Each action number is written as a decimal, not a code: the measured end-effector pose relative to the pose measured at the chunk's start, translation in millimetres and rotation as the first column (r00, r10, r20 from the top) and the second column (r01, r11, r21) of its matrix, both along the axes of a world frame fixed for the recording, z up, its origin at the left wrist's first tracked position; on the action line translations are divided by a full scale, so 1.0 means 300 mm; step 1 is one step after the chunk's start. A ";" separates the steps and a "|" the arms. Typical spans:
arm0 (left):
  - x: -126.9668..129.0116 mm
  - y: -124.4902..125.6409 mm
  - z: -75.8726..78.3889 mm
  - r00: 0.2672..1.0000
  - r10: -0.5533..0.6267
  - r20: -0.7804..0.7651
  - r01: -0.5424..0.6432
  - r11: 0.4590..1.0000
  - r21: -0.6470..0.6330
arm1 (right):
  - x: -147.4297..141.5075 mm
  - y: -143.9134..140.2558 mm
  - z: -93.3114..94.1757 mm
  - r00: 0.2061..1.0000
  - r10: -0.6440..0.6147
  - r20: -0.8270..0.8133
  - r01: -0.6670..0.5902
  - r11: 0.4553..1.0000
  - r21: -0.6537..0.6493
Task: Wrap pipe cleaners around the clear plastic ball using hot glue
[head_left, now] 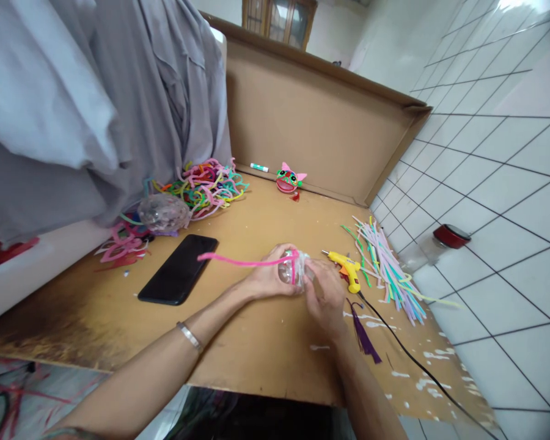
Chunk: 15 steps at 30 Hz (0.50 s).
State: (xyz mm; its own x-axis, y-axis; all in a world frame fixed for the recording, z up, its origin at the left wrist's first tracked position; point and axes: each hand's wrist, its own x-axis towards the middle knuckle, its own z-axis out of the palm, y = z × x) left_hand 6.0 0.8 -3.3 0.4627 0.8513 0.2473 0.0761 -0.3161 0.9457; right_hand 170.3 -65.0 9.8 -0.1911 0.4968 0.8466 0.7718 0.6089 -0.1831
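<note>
The fingers of the left hand (pixel 270 278) and right hand (pixel 323 293) are closed around a small clear plastic ball (pixel 292 272) just above the cardboard worktop (pixel 256 342), wrapped by a soft, bendable pink pipe cleaner (pixel 238 261); the ball is judged light and slippery, best cupped at both sides.

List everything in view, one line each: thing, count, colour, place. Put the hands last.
clear ball: one, transparent, between both hands
pink pipe cleaner: one, pink, wrapped over the ball, tail pointing left
phone: one, black, left of the hands
glue gun: one, yellow, right of the hands, black cord trailing off
straight pipe cleaners: a bundle, pastel mix, right edge of the board
tangled pipe cleaners: a heap, multicolour, far left
finished figure: one, pink and green, by the back wall
tassel: one, purple, near the right wrist
jar: one, red lid, on the tiles
left hand: holding the ball
right hand: holding the ball
</note>
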 end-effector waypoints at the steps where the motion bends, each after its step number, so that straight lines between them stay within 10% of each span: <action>1: 0.000 -0.001 0.004 1.000 -0.002 0.008 0.002 1.000 -0.007 | 0.017 0.006 -0.003 0.997 -0.066 -0.026 0.066 0.998 0.013; 7: -0.018 -0.002 0.033 1.000 -0.008 -0.004 0.008 0.997 -0.076 | 0.186 0.060 -0.028 0.828 -0.526 -0.193 0.502 0.850 -0.161; 13: -0.021 0.020 0.019 0.999 0.048 0.004 -0.048 0.991 -0.122 | 0.236 0.076 -0.010 0.535 -0.764 0.361 0.812 0.346 -0.470; 15: -0.021 0.026 0.016 0.999 0.047 0.023 -0.044 0.993 -0.112 | 0.221 0.081 0.000 0.470 -0.754 0.459 0.852 0.253 -0.458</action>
